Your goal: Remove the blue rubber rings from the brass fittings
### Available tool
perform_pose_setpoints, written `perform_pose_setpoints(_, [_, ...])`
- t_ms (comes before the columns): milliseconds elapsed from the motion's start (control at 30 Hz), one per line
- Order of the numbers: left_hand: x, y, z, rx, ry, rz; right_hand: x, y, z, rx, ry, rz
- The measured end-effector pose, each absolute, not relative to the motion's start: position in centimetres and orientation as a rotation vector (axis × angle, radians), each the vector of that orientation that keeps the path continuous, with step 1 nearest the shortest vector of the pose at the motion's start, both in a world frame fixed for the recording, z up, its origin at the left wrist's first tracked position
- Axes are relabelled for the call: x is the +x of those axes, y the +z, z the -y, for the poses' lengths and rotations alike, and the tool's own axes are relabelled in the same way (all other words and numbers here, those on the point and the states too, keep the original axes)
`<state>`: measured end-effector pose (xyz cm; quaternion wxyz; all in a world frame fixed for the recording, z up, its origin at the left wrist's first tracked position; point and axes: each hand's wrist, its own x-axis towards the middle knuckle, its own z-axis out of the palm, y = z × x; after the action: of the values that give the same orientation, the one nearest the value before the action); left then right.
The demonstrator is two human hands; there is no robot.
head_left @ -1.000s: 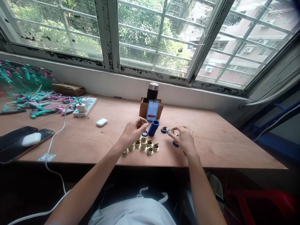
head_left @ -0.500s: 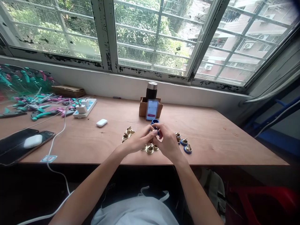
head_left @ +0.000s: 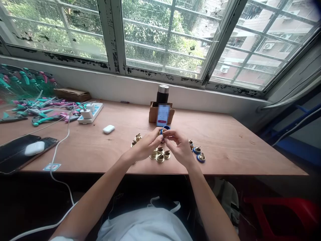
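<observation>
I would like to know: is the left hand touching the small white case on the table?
Apart. The head view shows bare wood of the table between the left hand and the white case.

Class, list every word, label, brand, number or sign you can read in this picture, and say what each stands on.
None can be read.
Lit phone: screen text too small, partly masked by blur.
Sticker: print too small to read.
Dark cloth: faint pale marks, too blurred to read.
Gold pieces: no lettering can be made out.
</observation>
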<state>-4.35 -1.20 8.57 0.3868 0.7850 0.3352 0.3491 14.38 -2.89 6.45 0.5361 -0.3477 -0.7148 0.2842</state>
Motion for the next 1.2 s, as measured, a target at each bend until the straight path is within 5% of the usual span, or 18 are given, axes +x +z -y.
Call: perform_pose_setpoints(1200, [-5.16, 8.59, 1.0, 2.303, 0.8, -0.915, 14.32, 5.52, 2.0, -0.803, 0.612, 1.858])
